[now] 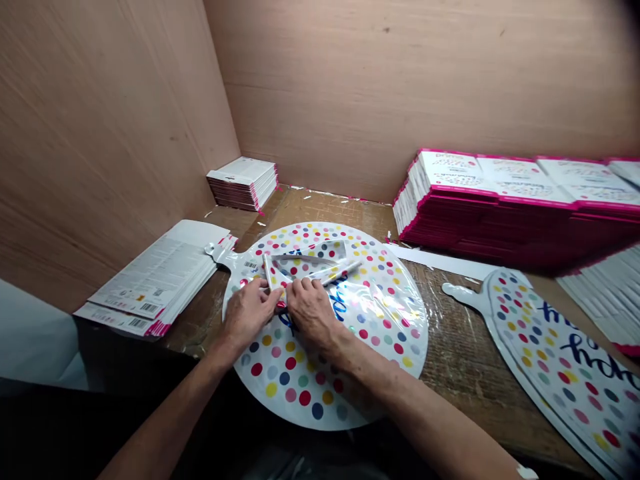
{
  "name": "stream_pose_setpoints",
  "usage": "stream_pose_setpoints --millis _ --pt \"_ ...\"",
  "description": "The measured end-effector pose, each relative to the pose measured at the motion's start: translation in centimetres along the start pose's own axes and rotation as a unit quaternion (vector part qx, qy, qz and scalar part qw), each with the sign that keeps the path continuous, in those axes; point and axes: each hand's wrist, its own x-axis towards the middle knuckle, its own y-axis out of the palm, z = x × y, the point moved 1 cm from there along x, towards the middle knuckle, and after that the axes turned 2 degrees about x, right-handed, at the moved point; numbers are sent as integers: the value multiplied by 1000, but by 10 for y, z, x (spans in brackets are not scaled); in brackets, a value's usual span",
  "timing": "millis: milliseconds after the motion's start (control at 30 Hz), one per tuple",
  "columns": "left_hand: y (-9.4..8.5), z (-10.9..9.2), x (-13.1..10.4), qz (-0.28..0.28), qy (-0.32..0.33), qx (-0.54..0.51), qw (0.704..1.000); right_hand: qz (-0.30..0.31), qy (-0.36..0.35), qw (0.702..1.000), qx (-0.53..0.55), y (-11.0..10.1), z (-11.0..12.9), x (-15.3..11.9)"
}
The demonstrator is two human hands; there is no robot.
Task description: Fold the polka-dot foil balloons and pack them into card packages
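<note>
A flat round foil balloon (305, 393), white with coloured dots and blue lettering, lies in front of me with its neck pointing left. On top of it is a partly folded dotted foil piece (330, 250) with narrow rolled edges. My left hand (251, 308) holds the near left end of that folded foil, fingers closed on it. Right beside it, my right hand (313, 310) has its fingers curled down over the same foil. The fingertips of both hands nearly meet, and what lies under them is partly hidden.
Printed white cards (145, 273) lie in a pile at the left, with a smaller card stack (243, 180) behind. Pink-edged packs (500, 193) stand at the back right. More dotted balloons (565, 373) lie at the right. Wooden walls (320, 100) rise behind and left.
</note>
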Motion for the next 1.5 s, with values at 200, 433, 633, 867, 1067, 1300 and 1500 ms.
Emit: stream_pose_setpoints --millis 200,433,633,867,1067,1300,1500 --pt "-16 -10 -3 36 435 81 896 -16 -199 976 86 -18 -38 -72" --pt "12 11 16 95 367 49 924 -91 69 919 376 -8 -81 -81" --pt "33 11 2 -119 137 -41 983 -53 260 912 313 4 -84 -13" --pt "31 4 10 -145 37 88 985 82 336 932 113 -4 -74 31" --pt "30 1 11 -113 62 181 975 40 273 960 48 -16 -60 59" --pt "24 13 7 -131 88 84 984 148 70 984 76 -34 -63 69" --pt "31 4 -7 -78 77 -171 979 112 39 970 212 -28 -45 9"
